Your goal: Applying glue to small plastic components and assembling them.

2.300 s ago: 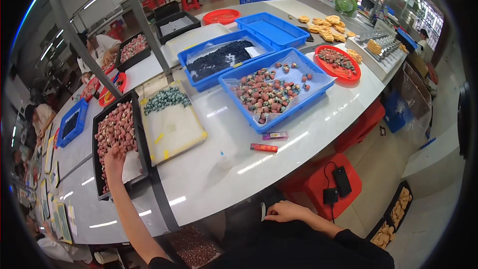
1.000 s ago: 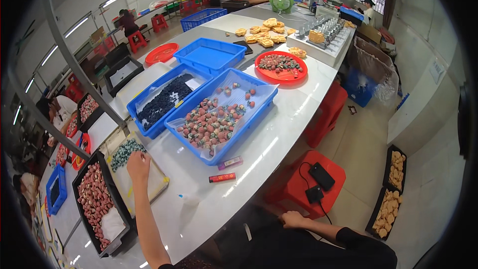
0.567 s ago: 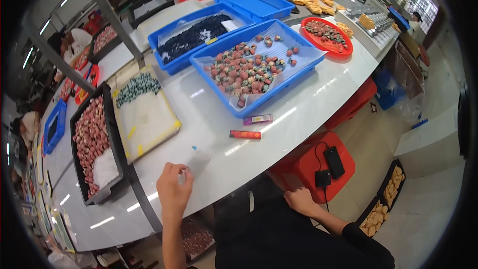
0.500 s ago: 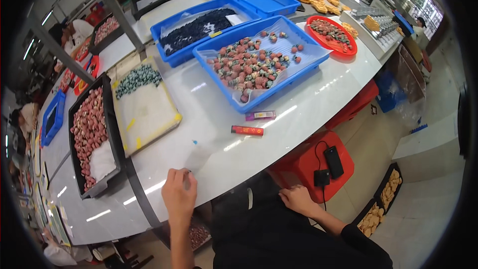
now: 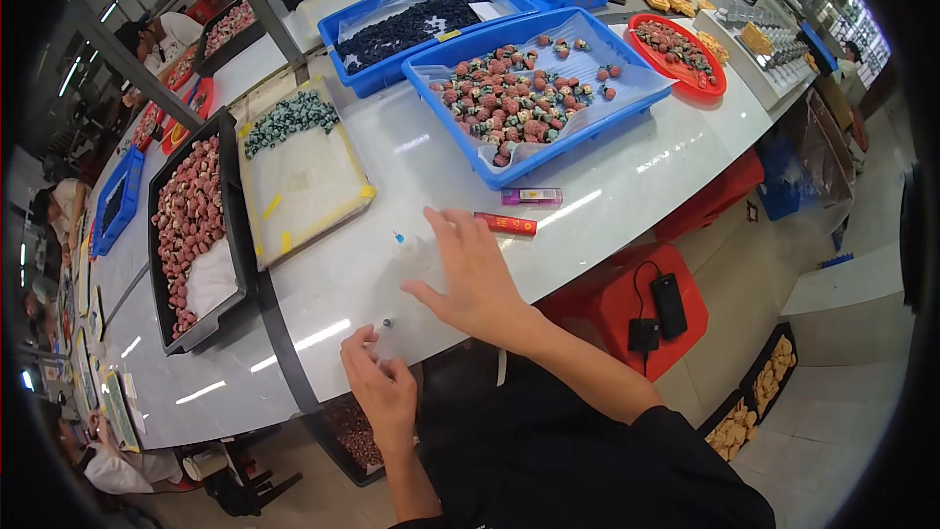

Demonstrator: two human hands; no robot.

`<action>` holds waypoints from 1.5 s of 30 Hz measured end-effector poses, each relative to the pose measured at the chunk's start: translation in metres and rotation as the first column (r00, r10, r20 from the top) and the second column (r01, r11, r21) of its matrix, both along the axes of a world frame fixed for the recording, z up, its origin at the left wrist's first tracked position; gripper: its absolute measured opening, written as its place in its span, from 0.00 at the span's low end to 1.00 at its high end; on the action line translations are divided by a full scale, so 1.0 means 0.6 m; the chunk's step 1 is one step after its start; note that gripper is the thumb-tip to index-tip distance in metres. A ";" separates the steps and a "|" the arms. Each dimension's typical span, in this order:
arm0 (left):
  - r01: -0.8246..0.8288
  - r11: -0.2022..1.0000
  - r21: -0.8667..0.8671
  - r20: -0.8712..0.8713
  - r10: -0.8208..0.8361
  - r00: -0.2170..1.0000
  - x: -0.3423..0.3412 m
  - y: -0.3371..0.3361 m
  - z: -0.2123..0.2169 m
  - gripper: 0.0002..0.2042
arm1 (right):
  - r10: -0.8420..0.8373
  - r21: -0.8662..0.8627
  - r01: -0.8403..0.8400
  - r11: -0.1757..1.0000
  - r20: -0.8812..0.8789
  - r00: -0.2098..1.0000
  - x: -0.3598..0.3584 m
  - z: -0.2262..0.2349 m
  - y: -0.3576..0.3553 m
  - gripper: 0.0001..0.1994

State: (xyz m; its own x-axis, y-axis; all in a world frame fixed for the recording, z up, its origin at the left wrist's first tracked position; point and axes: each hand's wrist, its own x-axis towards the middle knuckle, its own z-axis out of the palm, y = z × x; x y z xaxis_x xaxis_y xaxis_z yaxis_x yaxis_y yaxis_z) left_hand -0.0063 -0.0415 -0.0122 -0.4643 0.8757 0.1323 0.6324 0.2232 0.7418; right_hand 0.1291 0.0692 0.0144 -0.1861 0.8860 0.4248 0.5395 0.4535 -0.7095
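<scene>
My right hand (image 5: 477, 279) hovers with fingers spread wide over a small clear bottle (image 5: 409, 257). My left hand (image 5: 382, 387) pinches a tiny cap (image 5: 387, 324), just left of the bottle on the table (image 5: 607, 176).

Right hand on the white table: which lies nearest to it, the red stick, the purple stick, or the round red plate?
From the right hand:
1. Red stick, just beyond the fingertips.
2. Purple stick, a little farther, beside the blue tray.
3. Round red plate, far off toward the table's right end.
</scene>
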 end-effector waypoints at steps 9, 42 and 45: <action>-0.012 0.997 0.076 0.277 -0.010 0.961 -0.018 -0.006 -0.001 0.19 | 0.014 -0.033 -0.019 0.999 -0.140 0.990 -0.018 -0.025 0.004 0.18; -0.031 0.969 0.247 0.796 -0.184 0.577 -0.050 -0.021 0.000 0.10 | 0.174 -0.267 -0.337 0.903 -0.491 0.853 0.094 -0.047 -0.163 0.20; -0.057 0.954 0.293 0.894 -0.253 0.369 -0.054 -0.023 -0.004 0.12 | 0.198 -0.266 -0.368 0.891 -0.501 0.843 0.081 -0.042 -0.165 0.21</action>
State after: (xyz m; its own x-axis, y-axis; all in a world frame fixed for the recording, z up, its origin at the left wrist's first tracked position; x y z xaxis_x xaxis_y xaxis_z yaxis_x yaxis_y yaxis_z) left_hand -0.0387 -0.0551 -0.0144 -0.3437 0.9321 -0.1141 -0.4674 -0.0644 0.8817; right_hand 0.1775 -0.0296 -0.0107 -0.3160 0.9259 0.2070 0.0088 0.2210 -0.9752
